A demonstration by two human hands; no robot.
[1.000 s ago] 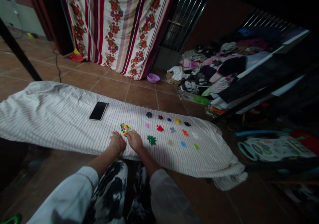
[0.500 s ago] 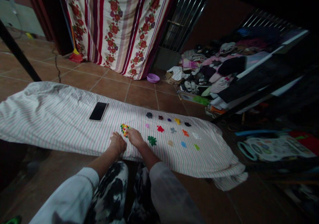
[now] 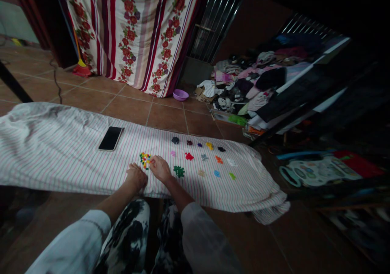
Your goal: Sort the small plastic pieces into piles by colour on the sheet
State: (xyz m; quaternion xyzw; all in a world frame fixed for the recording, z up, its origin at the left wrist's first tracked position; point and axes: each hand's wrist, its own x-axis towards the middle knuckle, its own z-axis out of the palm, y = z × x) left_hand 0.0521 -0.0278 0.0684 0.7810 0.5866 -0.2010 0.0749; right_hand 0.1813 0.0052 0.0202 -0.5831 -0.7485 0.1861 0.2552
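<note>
In the head view, left of centre, the mixed-colour pile [image 3: 145,160] could scatter if the right hand [image 3: 160,169], fingers bunched at its right edge, brushes it, or the loosely curled left hand [image 3: 137,176], just below, rucks the striped cloth [image 3: 76,152]; I can't tell whether either holds a piece. Compared with the earlier frame, everything sits further left.

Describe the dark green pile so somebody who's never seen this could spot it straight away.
On the striped cloth, small single-colour piles lie right of the right hand. The dark green pile is at the left end of the nearest row. It looks bigger and much darker than the lime green pile ending that row.
</note>
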